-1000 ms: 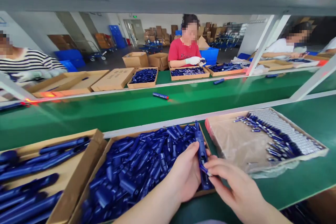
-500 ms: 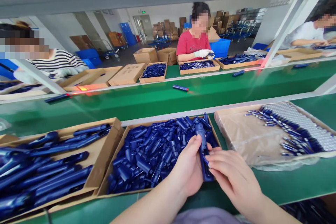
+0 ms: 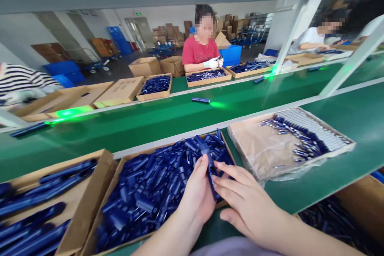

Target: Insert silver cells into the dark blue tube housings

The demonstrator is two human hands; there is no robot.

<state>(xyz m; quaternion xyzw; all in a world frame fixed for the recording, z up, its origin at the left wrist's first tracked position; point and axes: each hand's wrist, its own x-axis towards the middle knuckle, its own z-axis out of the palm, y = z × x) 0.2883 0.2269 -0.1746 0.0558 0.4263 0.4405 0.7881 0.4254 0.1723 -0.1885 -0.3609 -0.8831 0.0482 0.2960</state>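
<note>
The tube (image 3: pixel 206 148) is gripped between the thumb and curled fingers of the left hand (image 3: pixel 196 192), above the right edge of the box (image 3: pixel 109 188). Its long axis is pointed away from the body, the far end tipped leftward. Its surface is dark blue, the near part half hidden by fingers. It is touched by extended fingertips of the right hand (image 3: pixel 244 194), the thumb held apart. Beyond, a lit torch (image 3: pixel 200 100) is seen on the belt (image 3: pixel 150 117).

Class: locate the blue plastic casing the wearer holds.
In the head view, just right of centre: the left hand grips the casing; the right hand touches it.
</note>
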